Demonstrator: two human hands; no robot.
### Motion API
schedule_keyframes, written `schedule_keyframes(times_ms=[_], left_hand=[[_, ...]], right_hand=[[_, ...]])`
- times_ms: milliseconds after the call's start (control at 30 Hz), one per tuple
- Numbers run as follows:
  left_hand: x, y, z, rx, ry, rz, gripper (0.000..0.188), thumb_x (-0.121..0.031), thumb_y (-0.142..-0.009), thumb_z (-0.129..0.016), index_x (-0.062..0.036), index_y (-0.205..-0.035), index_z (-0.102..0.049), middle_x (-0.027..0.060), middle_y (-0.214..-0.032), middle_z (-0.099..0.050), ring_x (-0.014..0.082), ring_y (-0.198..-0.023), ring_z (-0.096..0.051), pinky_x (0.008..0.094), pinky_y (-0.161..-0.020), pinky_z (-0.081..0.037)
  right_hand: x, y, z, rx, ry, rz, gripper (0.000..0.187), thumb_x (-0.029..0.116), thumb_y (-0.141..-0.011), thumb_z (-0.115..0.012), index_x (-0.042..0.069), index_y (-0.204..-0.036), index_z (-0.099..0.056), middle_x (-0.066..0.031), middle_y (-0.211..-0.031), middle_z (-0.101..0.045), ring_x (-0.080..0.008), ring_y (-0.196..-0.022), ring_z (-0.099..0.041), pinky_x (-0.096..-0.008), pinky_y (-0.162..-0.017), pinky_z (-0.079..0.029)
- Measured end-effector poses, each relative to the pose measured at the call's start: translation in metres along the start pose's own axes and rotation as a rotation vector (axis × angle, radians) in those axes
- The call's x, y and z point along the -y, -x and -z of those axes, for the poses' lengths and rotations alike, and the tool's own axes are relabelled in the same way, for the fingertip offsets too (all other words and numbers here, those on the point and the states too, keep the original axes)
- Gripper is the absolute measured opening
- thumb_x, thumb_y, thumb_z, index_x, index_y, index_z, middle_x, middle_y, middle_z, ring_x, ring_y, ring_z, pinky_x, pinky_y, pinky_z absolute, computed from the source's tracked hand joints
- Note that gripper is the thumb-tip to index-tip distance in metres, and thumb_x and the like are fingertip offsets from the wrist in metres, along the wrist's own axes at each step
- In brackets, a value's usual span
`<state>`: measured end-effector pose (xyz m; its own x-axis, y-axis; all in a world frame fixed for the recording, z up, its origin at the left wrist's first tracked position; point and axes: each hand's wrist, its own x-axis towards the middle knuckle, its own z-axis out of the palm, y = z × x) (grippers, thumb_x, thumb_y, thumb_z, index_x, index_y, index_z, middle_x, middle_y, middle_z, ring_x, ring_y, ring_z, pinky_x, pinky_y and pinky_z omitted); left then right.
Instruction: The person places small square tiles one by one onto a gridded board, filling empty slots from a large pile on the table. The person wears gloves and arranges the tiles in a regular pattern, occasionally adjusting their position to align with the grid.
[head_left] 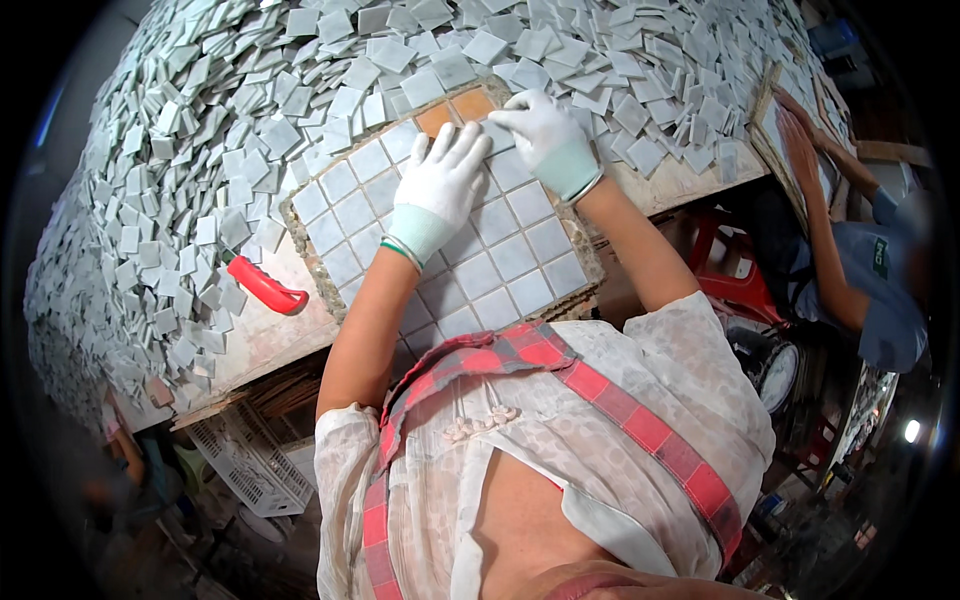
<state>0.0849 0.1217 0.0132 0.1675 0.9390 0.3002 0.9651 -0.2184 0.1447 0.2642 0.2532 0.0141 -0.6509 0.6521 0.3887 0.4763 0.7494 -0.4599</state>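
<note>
A tray [592, 268] holds rows of square pale grey stone tiles [512, 258]; two orange-brown squares [472, 104] show at its far edge. My left hand [438, 185], in a white knit glove with a pale green cuff, lies over the tiles with its fingers stretched out and slightly apart. It holds nothing. Close to the far right corner is my right hand [545, 140], gloved the same way. Its fingers are bent and drawn together at the edge of a tile beside the orange-brown squares. Whatever lies between those fingertips is hidden.
Loose tiles [250, 110] are heaped across the table beyond and left of the tray. A red-handled tool [266, 286] lies on the bare tabletop at left. Another person's hands [800, 150] rest on a second tray at right. A red stool [735, 265] and white crate [255, 460] stand below.
</note>
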Motion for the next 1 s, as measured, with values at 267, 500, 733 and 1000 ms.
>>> schedule_keyframes(times_ms=[267, 500, 733, 1000], left_hand=[[-0.018, 0.000, -0.013, -0.068, 0.107, 0.182, 0.059, -0.028, -0.099, -0.063, -0.0010, -0.150, -0.049, 0.0202, -0.159, -0.047, 0.0397, -0.148, -0.042, 0.0547, -0.122, -0.031], [-0.017, -0.008, -0.003, -0.095, 0.190, 0.157, 0.053, -0.021, -0.099, -0.064, -0.0005, -0.146, -0.053, 0.0236, -0.152, -0.052, 0.0446, -0.140, -0.048, 0.0523, -0.119, -0.036], [0.084, -0.049, -0.011, -0.464, 0.156, 0.267, 0.025, -0.015, -0.092, -0.068, -0.0049, -0.114, -0.071, 0.0171, -0.111, -0.070, 0.0396, -0.105, -0.065, 0.0479, -0.091, -0.054], [0.107, -0.083, -0.002, 0.079, -0.041, 0.437, 0.039, -0.029, -0.085, -0.081, -0.0108, -0.118, -0.073, 0.0208, -0.112, -0.069, 0.0386, -0.104, -0.068, 0.0476, -0.088, -0.057]], right_hand=[[0.017, 0.004, 0.006, -0.061, 0.039, 0.134, 0.026, 0.011, -0.088, -0.071, 0.014, -0.114, -0.077, -0.0059, -0.117, -0.071, -0.0300, -0.107, -0.067, -0.0433, -0.090, -0.054], [-0.008, 0.008, 0.004, -0.076, -0.113, 0.108, 0.013, 0.020, -0.082, -0.078, 0.018, -0.095, -0.080, -0.0006, -0.112, -0.073, -0.0232, -0.099, -0.069, -0.0423, -0.086, -0.053], [-0.008, 0.005, 0.024, 0.077, 0.265, 0.503, 0.021, 0.012, -0.087, -0.071, 0.016, -0.107, -0.076, 0.0022, -0.127, -0.072, -0.0208, -0.112, -0.065, -0.0432, -0.096, -0.046], [-0.021, -0.102, -0.025, 0.063, 0.195, 0.269, 0.022, 0.020, -0.089, -0.073, 0.016, -0.110, -0.075, -0.0013, -0.117, -0.075, -0.0269, -0.113, -0.066, -0.0465, -0.095, -0.052]])
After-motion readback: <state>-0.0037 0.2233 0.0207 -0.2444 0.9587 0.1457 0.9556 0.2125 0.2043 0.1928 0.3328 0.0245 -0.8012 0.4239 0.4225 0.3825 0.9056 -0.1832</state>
